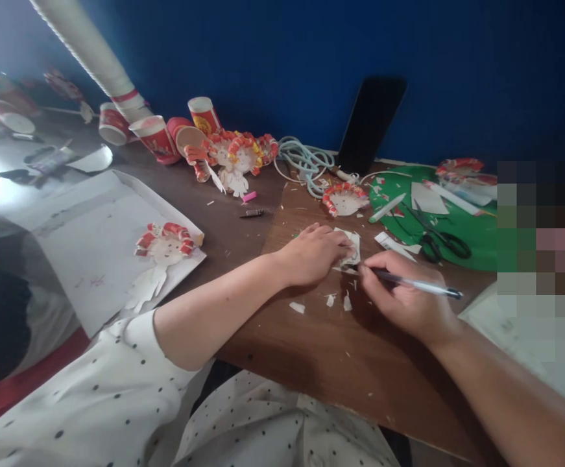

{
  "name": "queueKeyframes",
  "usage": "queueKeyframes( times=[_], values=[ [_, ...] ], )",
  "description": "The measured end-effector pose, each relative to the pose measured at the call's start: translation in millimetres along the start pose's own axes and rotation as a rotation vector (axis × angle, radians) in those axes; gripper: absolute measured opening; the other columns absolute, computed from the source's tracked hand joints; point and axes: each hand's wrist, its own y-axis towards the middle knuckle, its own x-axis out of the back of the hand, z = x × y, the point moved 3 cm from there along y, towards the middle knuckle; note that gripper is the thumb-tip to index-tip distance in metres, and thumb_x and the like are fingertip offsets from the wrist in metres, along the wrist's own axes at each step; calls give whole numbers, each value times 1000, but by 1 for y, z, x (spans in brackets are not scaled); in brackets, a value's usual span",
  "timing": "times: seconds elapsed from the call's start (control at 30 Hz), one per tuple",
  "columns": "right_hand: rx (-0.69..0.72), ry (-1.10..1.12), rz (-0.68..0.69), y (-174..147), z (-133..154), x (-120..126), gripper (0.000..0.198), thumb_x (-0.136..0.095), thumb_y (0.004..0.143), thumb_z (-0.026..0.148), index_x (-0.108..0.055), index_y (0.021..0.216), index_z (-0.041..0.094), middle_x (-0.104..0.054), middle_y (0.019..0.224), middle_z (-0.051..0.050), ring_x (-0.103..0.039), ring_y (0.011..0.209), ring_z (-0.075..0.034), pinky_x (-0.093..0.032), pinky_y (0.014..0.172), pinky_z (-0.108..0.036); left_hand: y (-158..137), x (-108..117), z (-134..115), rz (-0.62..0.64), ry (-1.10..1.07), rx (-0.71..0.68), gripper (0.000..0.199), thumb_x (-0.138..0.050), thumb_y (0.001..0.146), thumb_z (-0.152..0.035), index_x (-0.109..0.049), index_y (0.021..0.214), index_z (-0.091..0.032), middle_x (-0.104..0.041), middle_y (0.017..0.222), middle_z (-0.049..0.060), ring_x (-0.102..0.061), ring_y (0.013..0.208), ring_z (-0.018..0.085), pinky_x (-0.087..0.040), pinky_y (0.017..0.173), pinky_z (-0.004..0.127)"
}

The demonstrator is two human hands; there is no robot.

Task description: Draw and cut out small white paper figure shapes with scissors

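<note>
A small white paper piece (351, 251) lies on the brown board (321, 350) at centre frame; the left hand (312, 253) presses flat on it, fingers closed down over the paper; the right hand (401, 295), just right of it, pinches a pen (416, 283) with its tip at the paper's lower edge; white scraps (331, 299) lie just below; black scissors (440, 241) rest on green paper (477, 237) at the right.
</note>
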Motion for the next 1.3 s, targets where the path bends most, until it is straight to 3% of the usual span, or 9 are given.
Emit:
queueKeyframes(
  times=[0.23,0.43,0.67,0.9,1.3],
  values=[
    [30,-81,-80,-5,-7,3,7,-61,85,28,-65,88,23,-73,79,-3,-68,68,-19,-50,63,-30,0,-1,1,-21,-14,11,35,-36,98,-21,-62,122,-23,-59,133,4,-48,124,21,-30,112,42],
    [81,-78,-46,-5,-11,-2,14,-62,85,24,-67,97,22,-75,88,-4,-70,75,-19,-52,69,-29,-2,-2,1,-2,18,-1,57,-37,93,-11,-35,147,-28,-55,136,5,-44,129,21,-25,114,46],
    [104,26,2,-6,-9,-5,25,-60,88,21,-65,113,24,-74,106,-5,-72,89,-19,-53,79,-29,-3,-5,2,-14,52,0,69,-37,89,-8,-17,153,-25,-53,137,7,-43,130,22,-22,115,44],
    [51,-52,-34,-4,-5,-1,14,-59,89,26,-67,98,20,-74,81,-3,-69,68,-16,-50,64,-26,-3,-2,-1,18,67,21,66,-34,92,-8,-17,153,-25,-53,138,7,-43,131,21,-22,115,44],
    [33,-24,70,-3,-3,-8,13,-55,92,29,-64,92,20,-70,74,-1,-64,61,-14,-44,60,-25,-2,-3,-1,29,81,26,69,-35,90,-6,-17,153,-26,-52,140,6,-41,132,22,-21,115,45]
  ],
)
